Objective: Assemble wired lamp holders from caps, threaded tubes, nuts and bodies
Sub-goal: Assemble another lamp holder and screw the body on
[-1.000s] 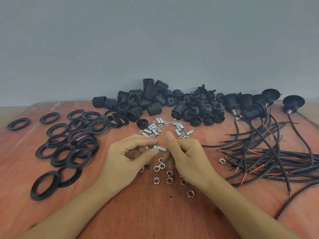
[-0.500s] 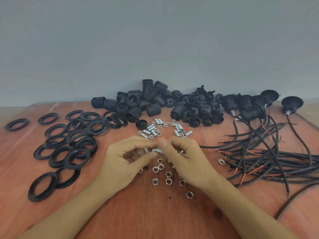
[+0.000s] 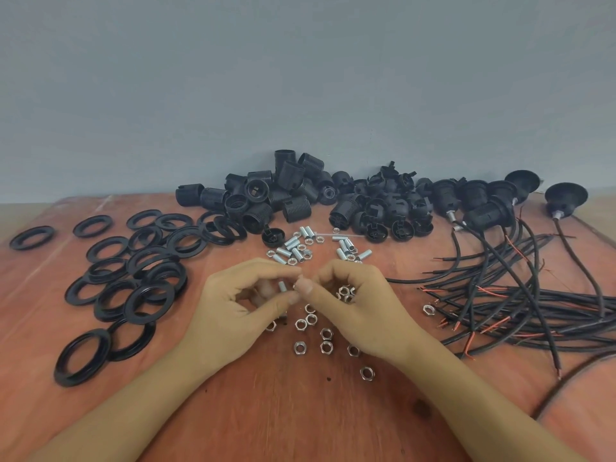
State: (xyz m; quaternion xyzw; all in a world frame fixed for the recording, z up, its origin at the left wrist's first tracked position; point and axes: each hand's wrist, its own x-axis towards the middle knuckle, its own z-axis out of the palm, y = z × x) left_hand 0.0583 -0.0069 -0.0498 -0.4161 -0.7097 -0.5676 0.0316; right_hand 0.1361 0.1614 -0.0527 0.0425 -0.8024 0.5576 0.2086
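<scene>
From my head view, the threaded tube (image 3: 282,287) sits at the centre of the table (image 3: 300,411), raised between my two hands. Only a short silver stub shows between my fingers. Its long axis seems to run from 9 to 3 o'clock, hand to hand, but I cannot tell for sure.

Loose nuts (image 3: 326,346) lie on the bare wood at 6 o'clock from the tube, just under my hands. More short tubes (image 3: 293,250) lie scattered at 12 o'clock. Beyond them the black bodies (image 3: 283,195) are heaped against the wall, with the caps (image 3: 383,211) piled at 1 o'clock. Flat black rings (image 3: 140,278) overlap at 9 o'clock, and wired holders (image 3: 483,208) trail their cables (image 3: 533,305) out to 3 o'clock.

My left hand (image 3: 233,311) comes in from 7 o'clock, fingers curled, thumb and forefinger gripping the tube. My right hand (image 3: 363,311) comes in from 5 o'clock, fingers curled, thumb and forefinger pinching at the tube's right end. I cannot tell whether a nut sits between them.
</scene>
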